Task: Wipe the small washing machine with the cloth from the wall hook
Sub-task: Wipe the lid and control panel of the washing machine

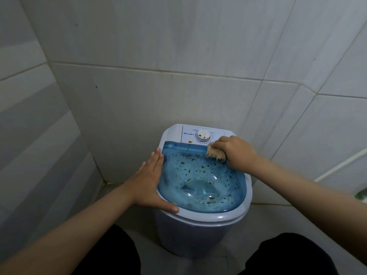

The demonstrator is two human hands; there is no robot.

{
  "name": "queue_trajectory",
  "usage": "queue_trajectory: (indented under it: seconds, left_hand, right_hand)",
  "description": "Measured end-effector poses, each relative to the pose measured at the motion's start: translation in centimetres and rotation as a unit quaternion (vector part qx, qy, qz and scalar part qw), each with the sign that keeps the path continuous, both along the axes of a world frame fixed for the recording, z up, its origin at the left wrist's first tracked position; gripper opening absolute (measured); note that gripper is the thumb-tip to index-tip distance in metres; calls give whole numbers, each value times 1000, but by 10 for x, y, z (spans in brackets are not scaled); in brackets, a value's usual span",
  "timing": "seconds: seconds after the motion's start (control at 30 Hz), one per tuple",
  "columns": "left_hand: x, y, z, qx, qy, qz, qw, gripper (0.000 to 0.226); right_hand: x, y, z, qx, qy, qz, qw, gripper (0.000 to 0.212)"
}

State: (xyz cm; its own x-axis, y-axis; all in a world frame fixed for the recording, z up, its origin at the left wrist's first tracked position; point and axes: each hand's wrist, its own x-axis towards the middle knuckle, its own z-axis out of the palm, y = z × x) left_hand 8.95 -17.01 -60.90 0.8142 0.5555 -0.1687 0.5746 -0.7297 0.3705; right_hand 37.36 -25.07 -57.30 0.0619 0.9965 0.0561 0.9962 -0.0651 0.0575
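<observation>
A small white washing machine [198, 231] stands on the floor in a tiled corner. Its clear blue lid [200, 179] is shut and speckled with brown spots. Behind the lid sits a white control panel with a round dial [203, 135], also stained. My right hand [236, 151] is closed around a bunched tan cloth [215, 152], pressing it on the lid's back right corner next to the panel. My left hand [153, 179] lies flat with fingers spread on the machine's left rim, thumb at the front edge.
Grey tiled walls [158, 86] close in behind and to the left of the machine. A white pipe [341, 165] runs along the right wall, and something green shows at the right edge. My dark-clad knees flank the machine at the bottom.
</observation>
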Motion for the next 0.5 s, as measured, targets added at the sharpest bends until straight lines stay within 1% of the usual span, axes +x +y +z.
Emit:
queue_trajectory:
  seconds: [0.03,0.1,0.13,0.17,0.27,0.33,0.43,0.47,0.5]
  left_hand:
    - [0,0,0,-2,1,0,1000,159]
    - [0,-1,1,0,3,1,1000,157]
    - [0,-1,2,0,5,0,1000,157]
    - [0,-2,2,0,6,0,1000,157]
    - [0,-1,2,-2,0,-1,1000,156]
    - [1,-1,2,-1,-3,-2,1000,156]
    - [0,-1,1,1,-3,-1,1000,156]
    - [0,-1,0,1,-5,-2,1000,156]
    - [0,-1,0,2,-7,-2,1000,156]
  right_hand:
    - [0,-1,9,-29,22,1,999,53]
    - [1,3,35,-78,89,-14,993,37]
    - [2,6,47,-74,121,-22,990,31]
    - [1,10,56,-50,142,-28,988,31]
    - [-11,30,70,46,165,-40,984,43]
    - [-21,48,68,67,155,-33,985,38]
    - [-28,72,50,33,91,-34,995,29]
    - [-29,75,42,18,62,-39,997,30]
    - [-30,76,35,14,31,-44,998,35]
